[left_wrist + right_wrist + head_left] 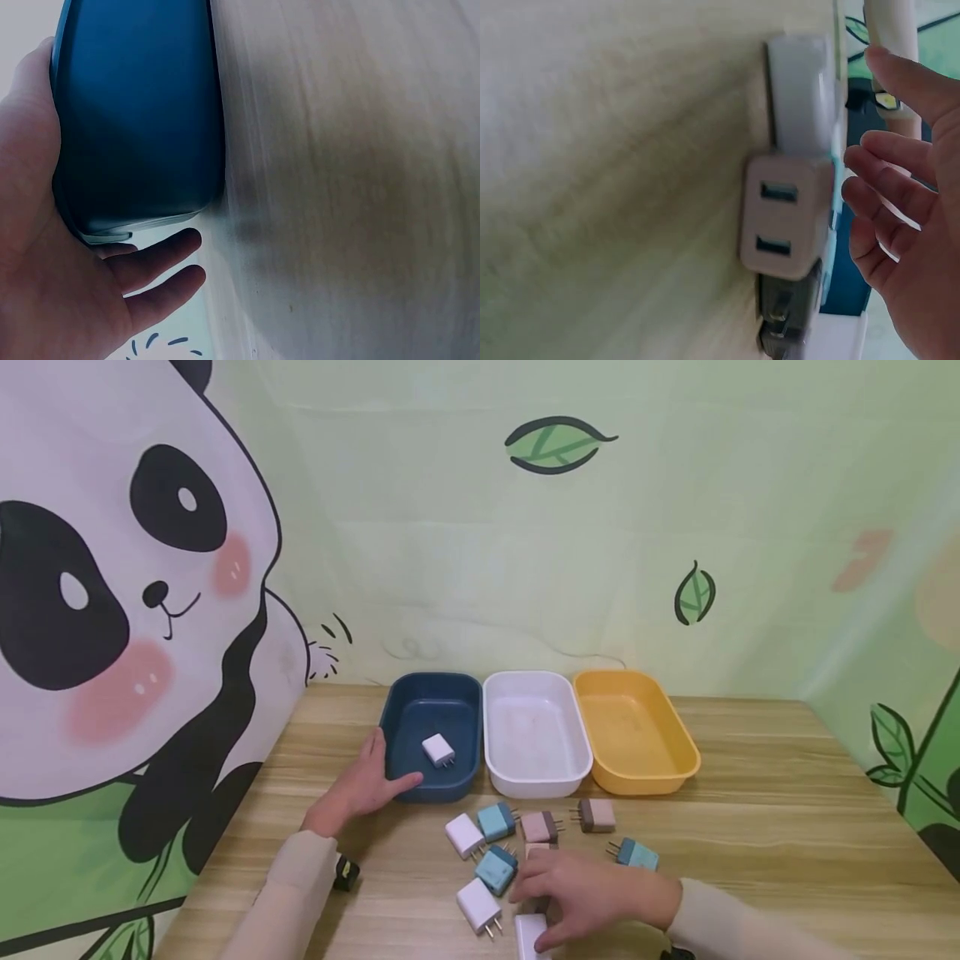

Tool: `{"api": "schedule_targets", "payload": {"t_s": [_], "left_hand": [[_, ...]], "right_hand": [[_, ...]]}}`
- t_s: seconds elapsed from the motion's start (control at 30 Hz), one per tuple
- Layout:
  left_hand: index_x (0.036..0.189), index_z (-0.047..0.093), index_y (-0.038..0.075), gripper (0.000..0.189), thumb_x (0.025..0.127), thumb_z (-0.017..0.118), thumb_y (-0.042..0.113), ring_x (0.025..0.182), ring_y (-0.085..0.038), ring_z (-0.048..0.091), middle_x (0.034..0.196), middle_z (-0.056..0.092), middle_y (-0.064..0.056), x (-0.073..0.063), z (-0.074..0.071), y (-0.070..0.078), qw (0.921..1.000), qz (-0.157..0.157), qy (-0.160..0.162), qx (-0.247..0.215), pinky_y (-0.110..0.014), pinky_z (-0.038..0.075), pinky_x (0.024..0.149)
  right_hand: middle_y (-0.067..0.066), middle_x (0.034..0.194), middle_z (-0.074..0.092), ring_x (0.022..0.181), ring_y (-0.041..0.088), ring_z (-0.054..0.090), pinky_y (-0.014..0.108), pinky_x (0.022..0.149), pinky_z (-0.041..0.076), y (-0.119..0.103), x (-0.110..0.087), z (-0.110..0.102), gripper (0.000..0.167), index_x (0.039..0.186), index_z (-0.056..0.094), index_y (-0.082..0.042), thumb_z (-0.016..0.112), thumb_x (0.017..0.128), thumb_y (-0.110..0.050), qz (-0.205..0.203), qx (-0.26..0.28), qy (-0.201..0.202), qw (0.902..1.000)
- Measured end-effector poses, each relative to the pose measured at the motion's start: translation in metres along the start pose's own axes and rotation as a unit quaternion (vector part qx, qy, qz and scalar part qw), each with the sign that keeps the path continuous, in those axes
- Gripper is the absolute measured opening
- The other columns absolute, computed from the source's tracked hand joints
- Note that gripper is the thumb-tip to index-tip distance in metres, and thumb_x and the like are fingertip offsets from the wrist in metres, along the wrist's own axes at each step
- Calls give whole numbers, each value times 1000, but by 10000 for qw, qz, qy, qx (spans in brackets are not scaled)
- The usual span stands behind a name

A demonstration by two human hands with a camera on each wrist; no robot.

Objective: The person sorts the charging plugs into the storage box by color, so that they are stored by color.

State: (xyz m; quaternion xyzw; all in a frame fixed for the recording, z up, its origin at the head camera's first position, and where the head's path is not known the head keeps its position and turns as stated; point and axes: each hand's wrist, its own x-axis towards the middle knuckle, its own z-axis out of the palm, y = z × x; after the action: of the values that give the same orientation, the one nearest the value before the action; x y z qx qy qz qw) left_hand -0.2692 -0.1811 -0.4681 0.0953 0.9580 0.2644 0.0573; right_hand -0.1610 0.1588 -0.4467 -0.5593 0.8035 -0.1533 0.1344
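My left hand (366, 789) rests against the left front corner of a dark blue tray (468, 785), its thumb at the front rim and fingers along the left side. In the left wrist view, two fairly straight fingers (169, 251) extend past the blue tray's end. Inside that tray lies a white USB charger (437, 748) with two prongs. My right hand (581, 889) hovers over the chargers, fingers loosely bent, close to a white charger (530, 935). In the right wrist view, a gap separates these fingers from a pink two-port charger (784, 217) and the white one.
A white tray (536, 781) and a yellow tray (652, 783) stand right of the blue one. In front lie several chargers: white (478, 904), teal (496, 868), and pink with brown (596, 816). One teal charger (637, 854) lies farther right. A panda-print cloth hangs behind.
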Motion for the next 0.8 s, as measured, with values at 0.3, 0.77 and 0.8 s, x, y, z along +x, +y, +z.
{"api": "schedule_targets", "payload": {"t_s": [0.3, 0.77, 0.8], "left_hand": [[146, -2, -10, 110, 85, 59, 58, 135, -46, 21, 152, 3, -29, 1, 1, -2, 10000, 5, 22, 87, -56, 26, 105], [146, -3, -9, 112, 83, 58, 61, 136, -45, 19, 153, 2, -28, 0, 0, -2, 10000, 38, 31, 85, -55, 26, 106], [146, -3, -9, 112, 84, 58, 61, 136, -45, 19, 153, 2, -28, 0, 0, -2, 9999, 46, 34, 83, -55, 26, 106]], "right_hand": [[-13, 114, 56, 102, 0, 46, 15, 87, 41, -1, -1, 10, 49, 125, 61, -20, 63, 86, -50, -249, -263, -299, 9989], [-12, 116, 56, 107, 1, 47, 21, 92, 42, 2, 1, 13, 50, 127, 59, -21, 63, 87, -49, -251, -290, -448, 9983], [-12, 117, 56, 108, 1, 47, 22, 93, 41, 1, 1, 13, 50, 128, 59, -20, 62, 87, -49, -255, -263, -443, 9983]]}}
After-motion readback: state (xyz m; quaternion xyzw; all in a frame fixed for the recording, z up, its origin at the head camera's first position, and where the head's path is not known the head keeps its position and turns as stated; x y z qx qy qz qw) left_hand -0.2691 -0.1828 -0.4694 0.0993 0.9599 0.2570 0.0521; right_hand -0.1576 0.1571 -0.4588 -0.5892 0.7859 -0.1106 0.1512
